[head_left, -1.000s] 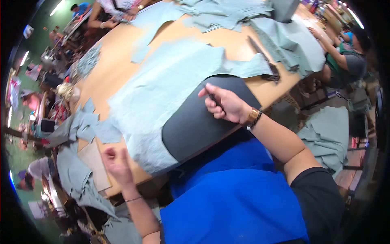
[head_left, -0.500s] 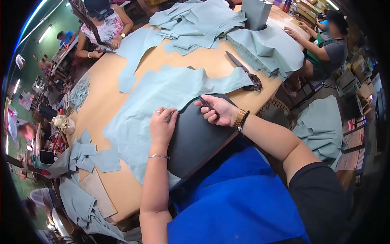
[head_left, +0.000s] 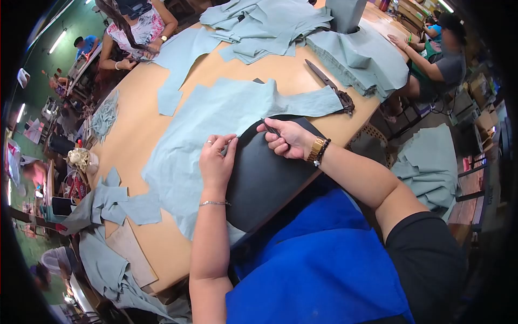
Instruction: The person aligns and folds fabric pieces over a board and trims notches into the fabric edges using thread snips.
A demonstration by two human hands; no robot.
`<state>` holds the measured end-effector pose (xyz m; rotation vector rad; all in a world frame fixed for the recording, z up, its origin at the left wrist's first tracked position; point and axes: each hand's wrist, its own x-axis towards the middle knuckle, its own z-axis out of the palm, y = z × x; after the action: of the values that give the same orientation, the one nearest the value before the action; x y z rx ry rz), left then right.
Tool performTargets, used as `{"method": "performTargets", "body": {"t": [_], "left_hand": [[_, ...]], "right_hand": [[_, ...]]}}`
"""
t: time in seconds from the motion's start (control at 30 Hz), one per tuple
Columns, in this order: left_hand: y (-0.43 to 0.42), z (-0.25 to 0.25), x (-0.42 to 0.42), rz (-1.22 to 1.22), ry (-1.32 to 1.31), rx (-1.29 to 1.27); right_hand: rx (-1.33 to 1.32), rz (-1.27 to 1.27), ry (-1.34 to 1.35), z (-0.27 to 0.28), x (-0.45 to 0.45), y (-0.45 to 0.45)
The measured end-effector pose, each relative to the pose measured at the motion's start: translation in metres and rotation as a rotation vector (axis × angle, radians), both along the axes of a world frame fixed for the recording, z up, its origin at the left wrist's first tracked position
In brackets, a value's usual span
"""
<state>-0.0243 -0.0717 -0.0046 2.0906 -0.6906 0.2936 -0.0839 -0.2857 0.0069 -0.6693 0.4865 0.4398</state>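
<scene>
A pale blue-green sheet (head_left: 210,108), which looks like thin leather, lies across the table with an irregular outline. Its near right edge curves along a dark grey panel (head_left: 264,178). My left hand (head_left: 216,159) pinches that edge between thumb and fingers. Just to the right, my right hand (head_left: 291,140) is closed around a slim dark tool (head_left: 271,128), its tip by the sheet's edge. The fingers cover most of the tool, so its exact kind is unclear. Large dark shears (head_left: 322,74) with wrapped handles lie beyond, touching the sheet's far right end.
More blue-green sheets (head_left: 270,27) are heaped at the table's back, beside a grey block (head_left: 345,16). Scraps (head_left: 140,209) lie at left on the tan table (head_left: 135,132). Co-workers sit at back left (head_left: 137,32) and right (head_left: 442,59). Folded sheets (head_left: 426,167) hang at right.
Both hands have shifted slightly away from my body along the sheet's edge. The view has tilted a little. The left pinch and the right hold on the tool persist.
</scene>
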Motion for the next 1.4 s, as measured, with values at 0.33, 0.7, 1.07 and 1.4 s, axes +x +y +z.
{"method": "performTargets", "body": {"t": [0.33,0.7,1.07,1.4], "left_hand": [[0.000,-0.001,0.001,-0.004,-0.020,-0.011],[0.000,0.000,0.000,0.005,-0.013,0.000],[0.001,0.001,0.000,-0.001,-0.019,0.020],[0.065,0.019,0.026,-0.038,0.150,0.810]], "right_hand": [[0.012,0.003,0.002,-0.003,0.005,-0.001],[0.025,0.040,-0.005,-0.003,0.006,-0.001],[0.010,0.061,-0.004,0.000,0.007,-0.001],[-0.588,0.088,-0.214,0.015,-0.051,-0.036]]}}
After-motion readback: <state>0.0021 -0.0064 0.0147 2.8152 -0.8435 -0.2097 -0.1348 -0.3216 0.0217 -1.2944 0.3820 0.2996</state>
